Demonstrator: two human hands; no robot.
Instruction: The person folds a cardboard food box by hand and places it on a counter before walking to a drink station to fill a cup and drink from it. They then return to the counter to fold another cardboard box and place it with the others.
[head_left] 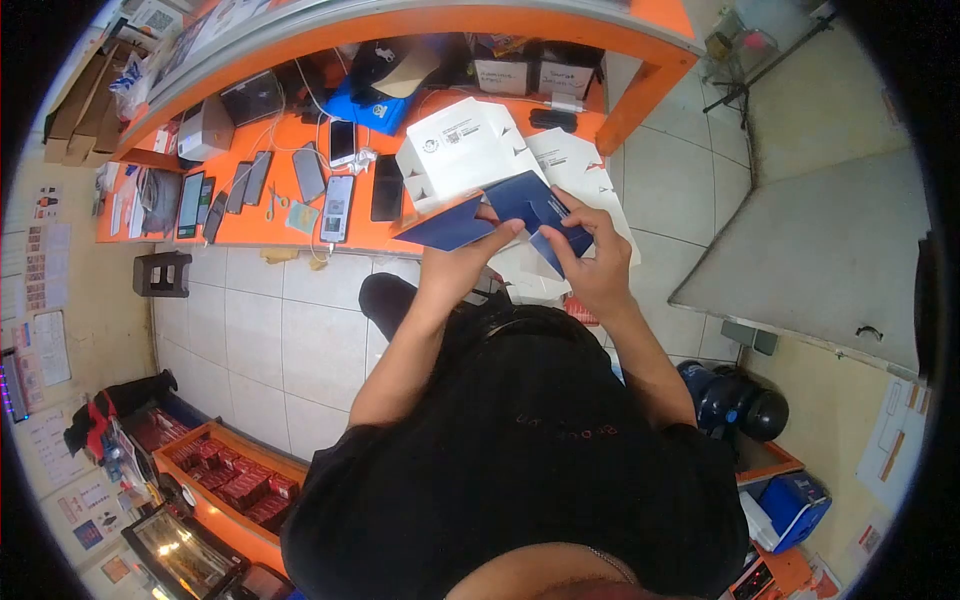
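Observation:
My left hand (462,258) grips a dark blue folded card piece (522,196) from its left side, thumb on top. On the right side of the same piece, my right hand (602,262) pinches an edge between thumb and fingers. One panel stands angled up at the left, and white print shows near the right fingers. Behind it lies a white unfolded box sheet (470,140) with black print. Another white sheet (585,165) overlaps it to the right, reaching past the desk edge.
Several phones, including one with a lit screen (338,208), lie on the orange desk (270,232) with cables and scissors (276,200). A blue box (372,105) sits behind. An orange drawer (215,440) of red boxes stands lower left. Water jugs (735,400) are at right.

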